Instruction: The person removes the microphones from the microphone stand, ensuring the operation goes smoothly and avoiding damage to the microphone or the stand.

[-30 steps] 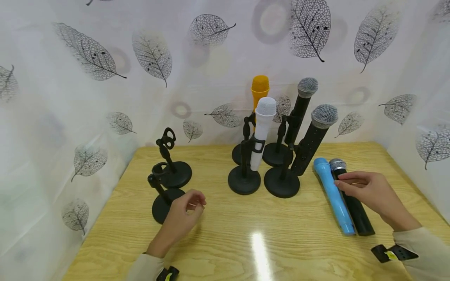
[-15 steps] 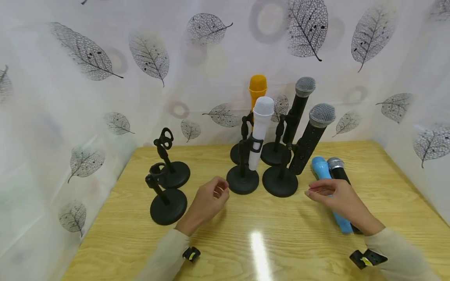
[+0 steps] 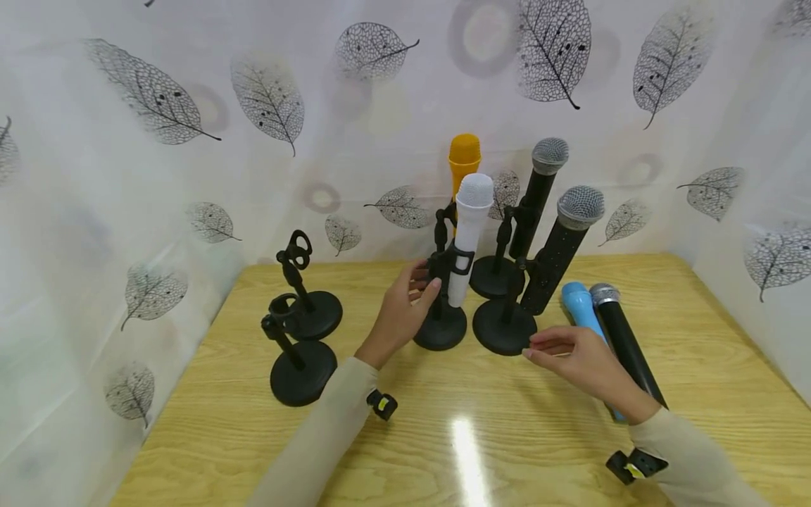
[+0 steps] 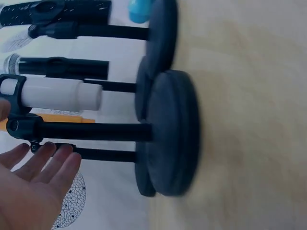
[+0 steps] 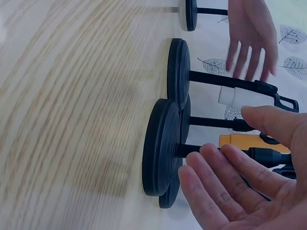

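My left hand [image 3: 400, 310] reaches in beside the white microphone [image 3: 473, 218], which leans in the clip of a black desk stand [image 3: 441, 331]. In the left wrist view, its fingers [image 4: 57, 167] are extended next to the stand's pole, without wrapping round it. My right hand [image 3: 583, 359] hovers in front of the neighbouring stand's round base [image 3: 503, 329], holding nothing; the right wrist view shows its fingers [image 5: 216, 177] spread loosely. That stand carries a black microphone with a silver grille [image 3: 557, 253]. Behind stand an orange microphone [image 3: 465, 155] and another black microphone [image 3: 538, 190], both on stands.
A blue microphone [image 3: 578, 304] and a black microphone [image 3: 624, 338] lie side by side at the right, partly behind my right hand. Two stands without microphones, one nearer [image 3: 304, 377] and one farther [image 3: 319, 315], are at the left. A leaf-patterned curtain [image 3: 380, 141] backs the wooden table [image 3: 405, 436].
My left hand has moved right and forward, from beside the bare stands to the white microphone's stand. My right hand has moved left, away from the two lying microphones.
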### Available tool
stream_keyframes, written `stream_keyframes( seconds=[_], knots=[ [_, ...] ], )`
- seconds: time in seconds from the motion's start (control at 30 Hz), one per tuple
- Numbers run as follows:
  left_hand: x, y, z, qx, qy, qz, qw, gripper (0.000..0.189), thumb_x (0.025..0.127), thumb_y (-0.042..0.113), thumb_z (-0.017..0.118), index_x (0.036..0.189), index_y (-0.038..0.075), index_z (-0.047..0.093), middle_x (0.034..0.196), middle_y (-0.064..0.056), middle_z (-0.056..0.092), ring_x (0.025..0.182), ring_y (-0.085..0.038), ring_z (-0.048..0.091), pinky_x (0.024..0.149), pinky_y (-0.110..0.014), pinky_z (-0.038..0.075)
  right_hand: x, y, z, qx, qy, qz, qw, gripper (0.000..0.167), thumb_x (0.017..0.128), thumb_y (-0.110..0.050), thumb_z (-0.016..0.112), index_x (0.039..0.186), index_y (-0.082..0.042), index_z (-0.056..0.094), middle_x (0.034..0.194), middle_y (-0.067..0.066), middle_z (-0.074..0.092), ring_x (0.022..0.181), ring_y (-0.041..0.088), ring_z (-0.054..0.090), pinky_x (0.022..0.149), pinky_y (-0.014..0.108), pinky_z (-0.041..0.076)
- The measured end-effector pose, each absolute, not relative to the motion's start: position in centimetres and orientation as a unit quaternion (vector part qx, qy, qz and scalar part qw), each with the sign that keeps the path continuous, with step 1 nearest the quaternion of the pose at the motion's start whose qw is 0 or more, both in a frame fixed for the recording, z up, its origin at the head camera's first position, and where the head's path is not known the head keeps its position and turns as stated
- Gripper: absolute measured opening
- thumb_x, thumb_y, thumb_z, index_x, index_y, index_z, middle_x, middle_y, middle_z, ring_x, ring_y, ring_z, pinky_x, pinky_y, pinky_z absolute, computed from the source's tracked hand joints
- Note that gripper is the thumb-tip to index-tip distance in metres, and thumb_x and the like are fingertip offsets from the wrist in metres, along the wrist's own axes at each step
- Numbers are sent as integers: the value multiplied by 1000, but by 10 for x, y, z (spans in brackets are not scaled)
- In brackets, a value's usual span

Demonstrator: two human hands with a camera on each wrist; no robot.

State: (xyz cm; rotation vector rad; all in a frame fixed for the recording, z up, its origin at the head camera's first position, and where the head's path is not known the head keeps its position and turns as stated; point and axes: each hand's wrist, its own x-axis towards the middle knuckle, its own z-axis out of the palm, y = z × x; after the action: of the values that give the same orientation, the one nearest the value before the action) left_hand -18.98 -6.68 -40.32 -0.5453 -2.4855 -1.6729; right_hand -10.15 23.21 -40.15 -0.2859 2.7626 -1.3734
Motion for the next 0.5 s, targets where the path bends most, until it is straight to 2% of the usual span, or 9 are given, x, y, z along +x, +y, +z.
stream_keyframes(
  seconds=[0.27, 0.5],
  knots=[
    [-210, -47, -390, -185, -795, -570, 98, 43, 106, 27, 56, 143, 6, 52, 130, -10, 62, 112, -23, 65, 93, -38, 55, -100, 229, -403, -87, 892, -442, 25, 33, 92, -25, 78, 110, 2, 73, 98, 6, 74, 88, 20, 72, 71, 27, 57],
    [-215, -42, -387, -205, -799, -548, 144, 27, 104, 14, 58, 129, 4, 61, 119, -9, 66, 92, -19, 65, 77, -31, 53, -100, 226, -401, -88, 896, -435, 28, 34, 92, -27, 78, 111, 2, 73, 99, 6, 74, 88, 19, 71, 72, 27, 57]
  ],
)
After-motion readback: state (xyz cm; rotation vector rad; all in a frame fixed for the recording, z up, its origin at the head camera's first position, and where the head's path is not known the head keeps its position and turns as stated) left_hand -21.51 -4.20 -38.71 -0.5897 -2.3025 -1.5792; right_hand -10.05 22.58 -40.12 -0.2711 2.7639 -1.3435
